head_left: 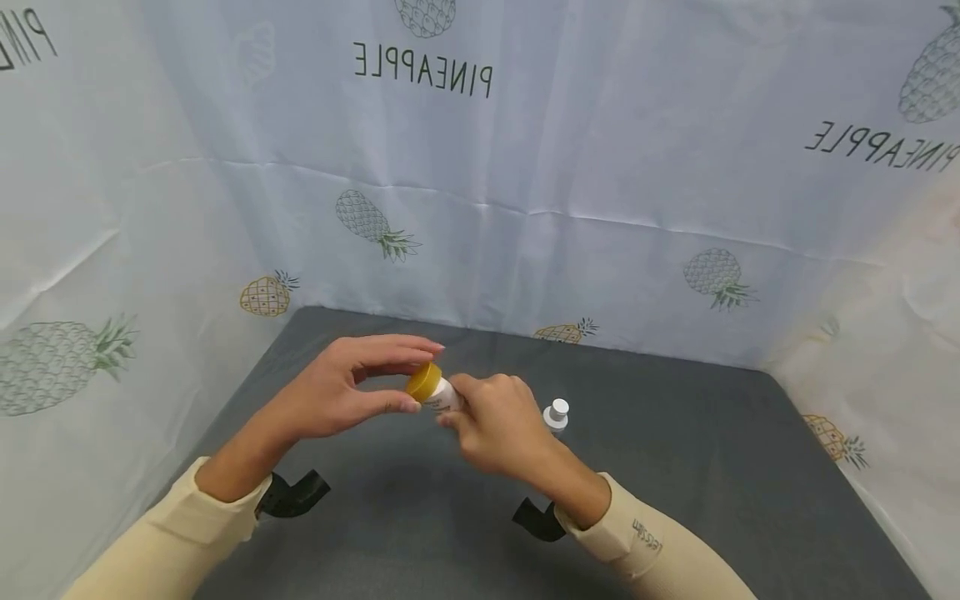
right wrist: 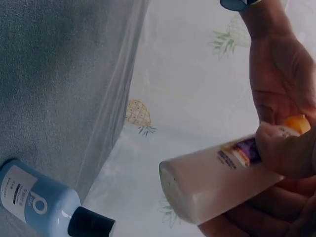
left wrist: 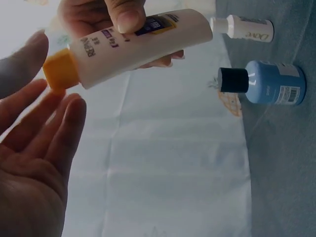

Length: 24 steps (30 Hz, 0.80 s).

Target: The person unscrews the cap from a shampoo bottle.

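Observation:
A white shampoo bottle with a yellow cap (head_left: 424,382) is held up off the table, tilted, its cap toward my left hand. My right hand (head_left: 504,425) grips the bottle's body (right wrist: 212,182), thumb (right wrist: 284,148) over the purple label and fingers beneath. At the other end, my left hand (head_left: 337,385) spans the yellow cap (left wrist: 61,70) between its thumb and fingertips; the other fingers (left wrist: 71,118) stay fairly straight. Beyond my right hand in the head view stands a white bottle (head_left: 556,414), partly covered; the left wrist view shows Dove lettering on it.
A blue bottle (left wrist: 276,83) with a black cap stands near the white Dove bottle (left wrist: 252,28); the right hand hides it in the head view. Grey cloth covers the table (head_left: 675,467). Pineapple-print curtains (head_left: 480,192) enclose the back and sides. Black mounts (head_left: 296,496) sit at both wrists.

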Tool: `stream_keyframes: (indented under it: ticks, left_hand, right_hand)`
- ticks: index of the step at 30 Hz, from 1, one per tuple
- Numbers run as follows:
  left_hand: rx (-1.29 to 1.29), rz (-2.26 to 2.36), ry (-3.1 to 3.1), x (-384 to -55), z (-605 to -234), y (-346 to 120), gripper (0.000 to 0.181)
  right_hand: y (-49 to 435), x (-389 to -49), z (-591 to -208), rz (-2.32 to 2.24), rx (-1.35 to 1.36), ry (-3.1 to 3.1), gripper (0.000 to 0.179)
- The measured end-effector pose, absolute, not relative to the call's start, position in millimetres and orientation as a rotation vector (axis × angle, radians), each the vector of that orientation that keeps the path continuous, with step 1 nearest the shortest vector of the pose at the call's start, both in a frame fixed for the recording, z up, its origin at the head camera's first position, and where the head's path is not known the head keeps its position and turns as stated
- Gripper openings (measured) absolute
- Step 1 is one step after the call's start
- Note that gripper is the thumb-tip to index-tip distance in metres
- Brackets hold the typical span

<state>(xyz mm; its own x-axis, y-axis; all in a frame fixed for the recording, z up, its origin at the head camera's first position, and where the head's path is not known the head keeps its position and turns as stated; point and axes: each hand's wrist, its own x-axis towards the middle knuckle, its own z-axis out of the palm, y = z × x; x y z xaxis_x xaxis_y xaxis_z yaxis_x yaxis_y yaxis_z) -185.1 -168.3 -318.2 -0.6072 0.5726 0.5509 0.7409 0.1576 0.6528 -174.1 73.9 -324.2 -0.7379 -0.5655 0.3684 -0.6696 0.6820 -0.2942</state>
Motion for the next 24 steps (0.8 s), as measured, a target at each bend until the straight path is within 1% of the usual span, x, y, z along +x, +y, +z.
stream_keyframes:
  ticks: [3,15,24]
  left_hand:
    - [-1.317,-1.521,-2.283,-184,-317,-169,0.058]
    - [-1.364,-1.529,-2.13,-186,-322,-166,0.044]
    - [-1.203,-1.546,-2.09,-184,-335,-156,0.04]
  right_hand:
    - [77,-175,-323,0.612,1.023,-2.638,0.021]
    - [77,-173,-323,0.608,1.058,-2.608,0.02]
    - [78,-171,-327,0.625,1.028,-2.635,0.019]
